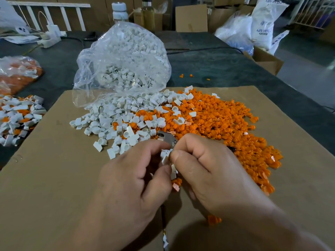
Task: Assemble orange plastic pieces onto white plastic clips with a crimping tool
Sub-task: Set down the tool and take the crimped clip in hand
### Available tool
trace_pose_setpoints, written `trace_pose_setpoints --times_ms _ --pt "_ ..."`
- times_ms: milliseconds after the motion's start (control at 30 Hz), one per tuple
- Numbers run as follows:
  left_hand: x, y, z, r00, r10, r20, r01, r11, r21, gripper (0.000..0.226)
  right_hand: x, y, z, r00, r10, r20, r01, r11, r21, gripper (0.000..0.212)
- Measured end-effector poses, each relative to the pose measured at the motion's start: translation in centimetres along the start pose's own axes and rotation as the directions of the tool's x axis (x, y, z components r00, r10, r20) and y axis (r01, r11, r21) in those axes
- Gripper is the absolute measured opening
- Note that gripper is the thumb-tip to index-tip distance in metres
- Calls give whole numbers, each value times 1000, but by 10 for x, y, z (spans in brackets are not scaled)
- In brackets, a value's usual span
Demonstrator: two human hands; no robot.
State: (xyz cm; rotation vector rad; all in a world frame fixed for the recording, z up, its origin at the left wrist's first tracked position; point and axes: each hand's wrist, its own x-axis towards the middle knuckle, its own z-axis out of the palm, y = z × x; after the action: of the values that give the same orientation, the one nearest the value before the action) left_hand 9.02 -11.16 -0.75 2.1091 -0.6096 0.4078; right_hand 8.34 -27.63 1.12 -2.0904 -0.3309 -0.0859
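While a heap of joined white-and-orange parts (18, 116) lies at the far left, and an open plastic bag (123, 66) spills loose white clips (112, 122) onto the cardboard sheet (54, 178), the work itself is near the middle. The left hand (134, 178) has its fingers curled and pinches one white clip (165, 155), just above the sheet. The clip's long axis runs roughly from the person outwards, with the near end slanted a little to the right. An orange piece (176, 182) shows just below that end; whether the two are already joined cannot be told. The right hand (204, 169), with its thumb against the clip, grips the crimping tool (167, 137), whose metal head points away and to the left, towards the white pile. The step seems to be fitting the parts before the squeeze. The next move probably needs the orange piece seated straight and the tool's mouth brought over the joint. Farther right lies the big pile of orange pieces (226, 127)
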Motion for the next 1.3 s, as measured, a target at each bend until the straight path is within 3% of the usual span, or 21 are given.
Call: trace_pose_setpoints --times_ms 133,367,533,733,900,1033,1133,1233,1300 --pt "2 -1 2 1000 8 -19 -7 1000 30 28 0 1 5 1000 0 -6 1 1000 16 18" --pt "-1 -9 3 999 -27 30 32 980 -199 24 -2 -4 -2 999 -29 -21 31 996 88 16" --pt "-3 -16 6 996 -63 55 80 922 -380 21 0 -1 -3 985 -165 -57 158 981 -111 17" --pt "-6 -23 9 989 -147 -5 135 919 -370 24 0 1 2 973 -217 -81 190 947 -261 15" --pt "-5 -22 4 995 -80 63 97 940 -327 45 0 2 0 987 -133 -85 125 988 -94 17" --pt "-3 -21 -2 989 -110 99 136 941 -309 48 -1 0 -8 998 4 70 -10 996 84 14" --pt "-1 -16 -3 983 -136 120 171 918 -359 44 1 1 -10 993 -108 40 110 992 -60 18" --pt "0 -11 0 963 -208 174 269 812 -518 29 3 1 -7 964 -266 3 255 923 -289 17" --pt "1 -8 1 955 -243 168 295 778 -555 26 2 0 -4 953 -303 -13 285 909 -305 19"
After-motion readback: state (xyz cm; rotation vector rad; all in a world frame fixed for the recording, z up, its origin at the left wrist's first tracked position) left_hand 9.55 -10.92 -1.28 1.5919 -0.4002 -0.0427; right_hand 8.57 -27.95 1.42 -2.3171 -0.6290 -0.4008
